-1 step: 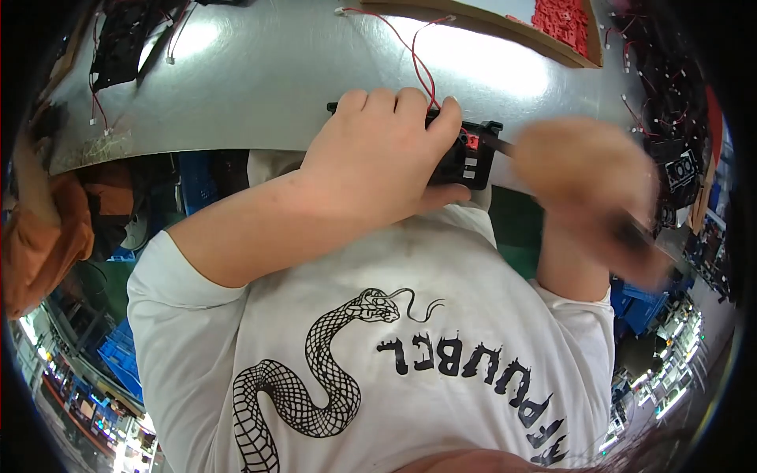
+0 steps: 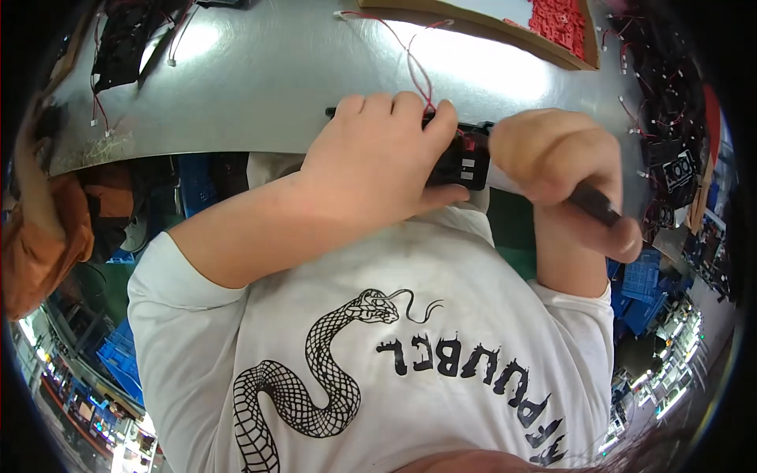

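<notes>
My left hand (image 2: 378,150) lies across a black plastic housing (image 2: 473,171) at the table's near edge, gripping it with fingers over the far side and thumb along the near side. A small red part (image 2: 471,145) sits in the housing near its right end. Thin red and dark wires (image 2: 418,71) run from beneath my fingers away over the table to white plugs. At the housing's right end, my right hand (image 2: 564,158) is closed round a black-handled tool (image 2: 595,203). The tool's working end is hidden by the hand, so its exact kind cannot be made out.
On the metal table (image 2: 260,79), a cardboard box (image 2: 505,35) of small red parts stands at the back right. Black housings with wires (image 2: 122,47) lie at the far left, and more are heaped along the right (image 2: 682,118). An orange garment (image 2: 47,236) shows at left.
My right hand has shifted left and slightly away from me, closer to the housing, and is less blurred. The tool's dark shaft no longer shows. My left hand stays nearly still.
</notes>
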`<state>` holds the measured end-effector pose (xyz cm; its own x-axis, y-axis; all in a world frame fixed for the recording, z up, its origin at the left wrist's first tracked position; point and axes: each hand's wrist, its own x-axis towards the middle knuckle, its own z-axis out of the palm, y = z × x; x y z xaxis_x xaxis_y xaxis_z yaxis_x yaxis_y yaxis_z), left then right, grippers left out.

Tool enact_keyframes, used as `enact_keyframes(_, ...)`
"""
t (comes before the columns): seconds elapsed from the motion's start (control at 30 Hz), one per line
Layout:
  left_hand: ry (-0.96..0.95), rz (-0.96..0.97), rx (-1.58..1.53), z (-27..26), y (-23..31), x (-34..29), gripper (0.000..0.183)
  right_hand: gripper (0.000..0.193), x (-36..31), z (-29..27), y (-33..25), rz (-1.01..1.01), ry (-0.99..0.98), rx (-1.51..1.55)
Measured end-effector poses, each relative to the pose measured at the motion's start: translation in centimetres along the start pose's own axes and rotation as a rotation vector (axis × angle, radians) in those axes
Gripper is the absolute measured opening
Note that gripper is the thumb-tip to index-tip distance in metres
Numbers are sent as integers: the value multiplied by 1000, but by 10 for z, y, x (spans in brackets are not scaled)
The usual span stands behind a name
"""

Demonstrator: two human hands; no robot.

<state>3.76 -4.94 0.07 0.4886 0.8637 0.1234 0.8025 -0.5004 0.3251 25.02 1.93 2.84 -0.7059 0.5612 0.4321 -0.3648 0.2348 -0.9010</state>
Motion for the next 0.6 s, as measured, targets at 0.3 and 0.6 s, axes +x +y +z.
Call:
enact_keyframes(0.3,10,6,6,3,-6,-6,72,58,-16,6,-12,0,153,-54)
enact_keyframes(0.6,24,22,0,5,-11,-2,69,71,-1,-3,-11,-46,-82,81)
